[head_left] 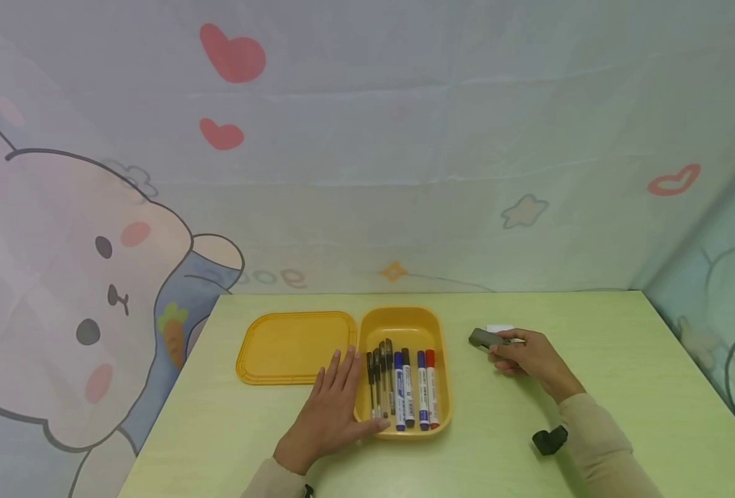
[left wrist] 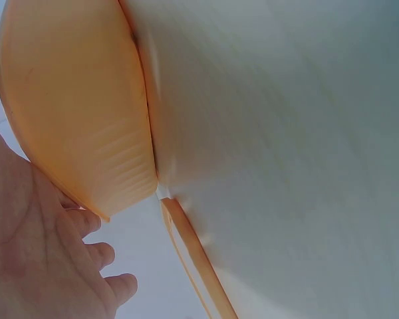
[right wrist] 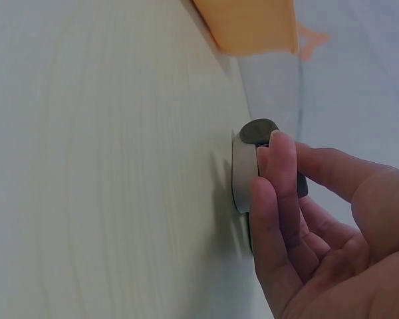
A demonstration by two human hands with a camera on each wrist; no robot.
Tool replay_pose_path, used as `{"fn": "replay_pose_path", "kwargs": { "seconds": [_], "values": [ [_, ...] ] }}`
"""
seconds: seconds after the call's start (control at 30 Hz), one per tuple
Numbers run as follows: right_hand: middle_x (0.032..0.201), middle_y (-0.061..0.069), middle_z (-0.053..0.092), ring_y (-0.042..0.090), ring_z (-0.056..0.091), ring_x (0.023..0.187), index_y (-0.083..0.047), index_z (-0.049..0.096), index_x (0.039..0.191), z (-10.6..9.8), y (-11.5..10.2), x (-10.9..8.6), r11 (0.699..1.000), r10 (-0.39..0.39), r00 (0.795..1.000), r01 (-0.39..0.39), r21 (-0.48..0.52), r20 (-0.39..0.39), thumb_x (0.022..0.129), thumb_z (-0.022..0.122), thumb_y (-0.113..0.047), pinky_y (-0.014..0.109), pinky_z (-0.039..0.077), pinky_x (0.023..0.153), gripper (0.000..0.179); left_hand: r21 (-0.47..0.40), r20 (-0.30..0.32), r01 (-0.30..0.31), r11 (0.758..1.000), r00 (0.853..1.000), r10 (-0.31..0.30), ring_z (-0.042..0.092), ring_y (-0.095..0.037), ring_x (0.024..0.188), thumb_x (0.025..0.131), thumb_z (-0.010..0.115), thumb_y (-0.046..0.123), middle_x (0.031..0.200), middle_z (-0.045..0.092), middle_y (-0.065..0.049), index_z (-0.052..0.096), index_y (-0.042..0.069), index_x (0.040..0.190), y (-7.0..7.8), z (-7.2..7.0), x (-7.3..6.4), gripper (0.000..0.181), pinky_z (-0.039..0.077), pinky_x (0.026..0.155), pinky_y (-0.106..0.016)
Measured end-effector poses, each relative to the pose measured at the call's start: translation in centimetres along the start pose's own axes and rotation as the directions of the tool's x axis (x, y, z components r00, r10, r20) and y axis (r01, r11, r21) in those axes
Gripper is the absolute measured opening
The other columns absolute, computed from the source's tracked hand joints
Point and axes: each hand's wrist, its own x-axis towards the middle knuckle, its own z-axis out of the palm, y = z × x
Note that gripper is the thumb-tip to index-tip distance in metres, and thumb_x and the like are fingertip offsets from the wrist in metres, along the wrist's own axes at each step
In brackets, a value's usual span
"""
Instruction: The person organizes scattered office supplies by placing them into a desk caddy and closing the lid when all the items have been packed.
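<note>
In the head view a yellow plastic box point(head_left: 405, 319) holds black-capped pens point(head_left: 377, 387) and several whiteboard markers point(head_left: 400, 394) with blue, black and red caps. My left hand point(head_left: 330, 415) lies with straight fingers along the box's left rim, thumb over the front corner; in the left wrist view the palm point(left wrist: 46, 246) is against the box's rim. To the right of the box, my right hand point(head_left: 532, 360) pinches a small grey stapler point(head_left: 484, 338) between thumb and fingers. The right wrist view shows the stapler point(right wrist: 246, 166) close to the tabletop, partly hidden by fingers.
A yellow lid point(head_left: 299, 346) lies flat left of the box. Just behind the stapler is a small white block point(head_left: 500, 328), partly covered. The pale wood table point(head_left: 467, 456) ends at a printed cloth backdrop point(head_left: 367, 173).
</note>
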Motion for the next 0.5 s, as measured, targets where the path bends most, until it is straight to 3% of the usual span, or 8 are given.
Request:
{"fn": "replay_pose_path", "kwargs": {
  "seconds": [0.5],
  "values": [
    [0.111, 0.020, 0.074, 0.012, 0.073, 0.074, 0.007, 0.042, 0.148, 0.33, 0.08, 0.00, 1.000, -0.011, 0.999, 0.012, 0.017, -0.032, 0.100, 0.066, -0.013, 0.030, 0.061, 0.074, 0.058, -0.013, 0.000, 0.003, 1.000, 1.000, -0.003, -0.004, -0.031, 0.157, 0.087, 0.048, 0.082, 0.172, 0.001, -0.007, -0.002, 0.015, 0.165, -0.02, 0.09, -0.02, 0.114, 0.012, 0.123, -0.060]
  ]
}}
